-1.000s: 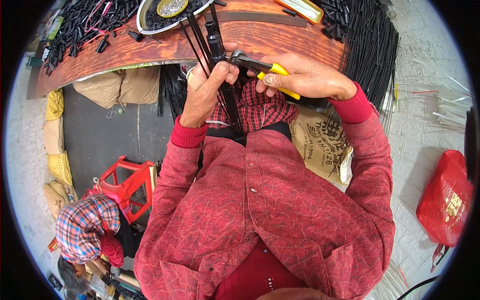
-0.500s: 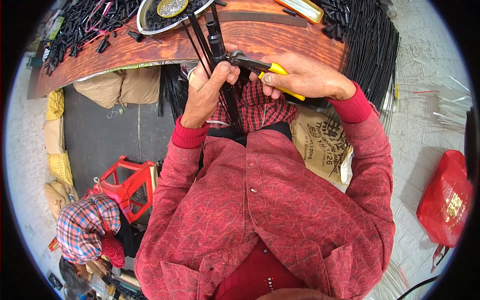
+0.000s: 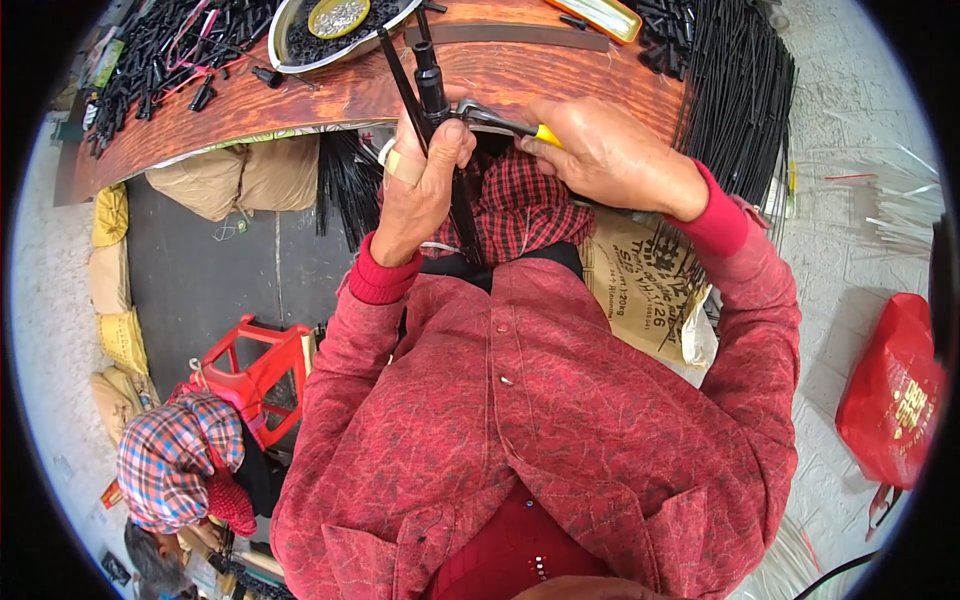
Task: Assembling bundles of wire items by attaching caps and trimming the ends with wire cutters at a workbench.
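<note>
Held upright in front of me is a bundle of thin black rods [image 3: 463, 215] with a black ringed tube fitting [image 3: 430, 85] at its upper part. My left hand [image 3: 422, 175] is closed around it, thumb pressed on the near side; a tan bandage strip wraps a part of this hand. My right hand [image 3: 610, 155] grips yellow-handled pliers [image 3: 546, 135] from the right. Their dark metal jaws meet the fitting just above my left thumb. What exactly the jaws bite on is too small to tell.
A brown wooden table [image 3: 330, 105] curves across the top, bearing a metal basin [image 3: 290, 68] of black parts, a yellow dish [image 3: 340, 17] and heaped black pieces. Long black rods [image 3: 740, 90] hang over its right end. At lower left, a person [image 3: 180, 460] bends beside a red stool [image 3: 262, 370].
My right hand has rolled and risen slightly, the pliers' handles now mostly hidden in it. The rods in my left hand have turned or drawn closer together; the jaws stay at the fitting.
</note>
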The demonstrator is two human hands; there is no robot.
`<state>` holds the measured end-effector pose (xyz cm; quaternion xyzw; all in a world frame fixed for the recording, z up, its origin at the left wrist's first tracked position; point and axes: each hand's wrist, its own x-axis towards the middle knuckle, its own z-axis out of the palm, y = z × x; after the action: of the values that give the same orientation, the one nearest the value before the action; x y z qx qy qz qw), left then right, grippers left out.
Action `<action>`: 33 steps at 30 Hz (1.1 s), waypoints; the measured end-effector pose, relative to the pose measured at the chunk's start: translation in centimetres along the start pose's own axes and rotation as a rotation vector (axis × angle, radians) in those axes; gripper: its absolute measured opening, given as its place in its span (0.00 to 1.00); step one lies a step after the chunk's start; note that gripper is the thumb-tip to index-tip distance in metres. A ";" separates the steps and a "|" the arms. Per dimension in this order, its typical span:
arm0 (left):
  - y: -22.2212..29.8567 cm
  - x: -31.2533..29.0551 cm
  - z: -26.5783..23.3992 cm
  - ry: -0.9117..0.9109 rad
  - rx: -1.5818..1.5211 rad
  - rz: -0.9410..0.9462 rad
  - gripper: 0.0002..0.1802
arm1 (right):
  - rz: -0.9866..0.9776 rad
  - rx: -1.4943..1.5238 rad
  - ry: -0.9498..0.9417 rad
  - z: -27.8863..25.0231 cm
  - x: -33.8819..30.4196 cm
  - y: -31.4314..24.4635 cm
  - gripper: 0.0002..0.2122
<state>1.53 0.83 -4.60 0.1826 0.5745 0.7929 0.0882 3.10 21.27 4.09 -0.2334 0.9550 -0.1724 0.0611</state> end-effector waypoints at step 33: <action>-0.1 -0.2 -0.6 -0.034 -0.183 -0.084 0.15 | 0.319 0.970 -0.657 -2.5 1.5 0.3 0.16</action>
<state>1.47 0.26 -4.88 0.1633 0.5053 0.8344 0.1474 1.16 21.58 6.31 -0.0739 0.7219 -0.4955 0.4774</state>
